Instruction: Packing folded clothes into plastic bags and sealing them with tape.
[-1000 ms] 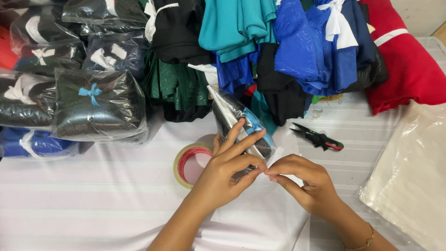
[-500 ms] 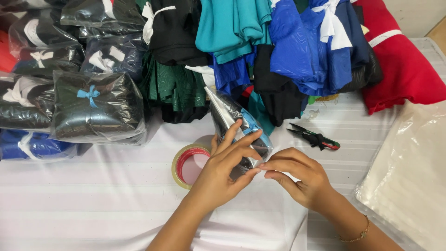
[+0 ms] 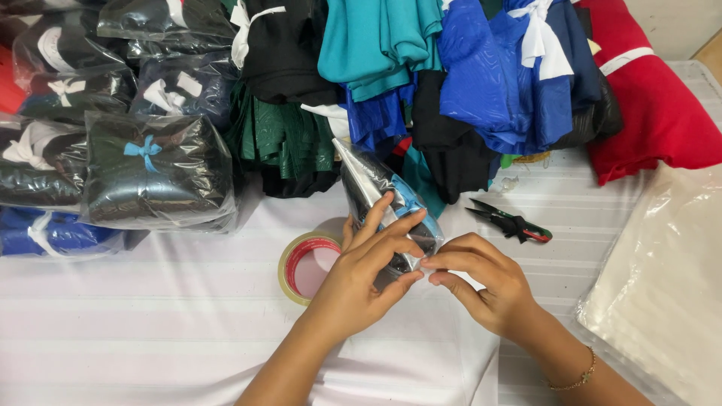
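My left hand (image 3: 359, 277) grips a clear plastic bag holding dark folded cloth with a blue ribbon (image 3: 380, 197), tilted up off the white table. My right hand (image 3: 481, 284) pinches the bag's lower corner, fingertips touching those of my left hand. A roll of clear tape with a red core (image 3: 304, 265) lies flat just left of my left hand. Small black snips with red and green on the handle (image 3: 510, 223) lie to the right of the bag.
Several bagged dark garments (image 3: 154, 177) are stacked at the left. Loose folded cloth in green, teal, blue, black and red (image 3: 481, 83) is piled along the back. A stack of clear empty bags (image 3: 662, 286) lies at the right on the white striped tablecloth (image 3: 135, 316).
Both hands stay on the bag; my right-hand fingers have closed in tighter on its lower corner. The view has shifted slightly.
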